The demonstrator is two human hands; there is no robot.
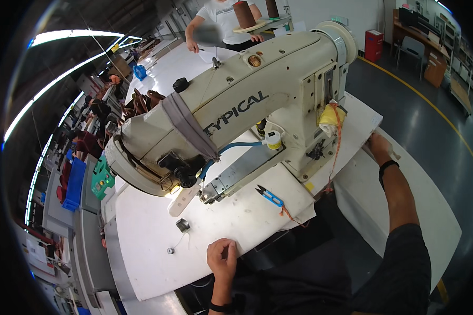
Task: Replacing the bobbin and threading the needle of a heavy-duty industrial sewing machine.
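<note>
A large cream sewing machine (268, 79) stands on a white tabletop (147, 262). My left hand (222, 258) rests at the table's front edge, its fingers curled in and nothing visible in them. Ahead and to its left lie a small metal bobbin case (182, 226) and a little bobbin (171, 251), with a thin thread beside them. Blue thread snips (270, 196) with an orange cord lie to the right, blades apart. My right arm stretches out to the far right, where my right hand (380, 147) is at the table's edge; its fingers are mostly hidden.
Brown thread cones (244, 14) stand behind the machine, near a person in a white shirt (220, 18). A yellow cloth bundle (331, 119) hangs on the machine's column. A lower white surface (404, 194) spreads at right. Blue bins (74, 184) stand at left.
</note>
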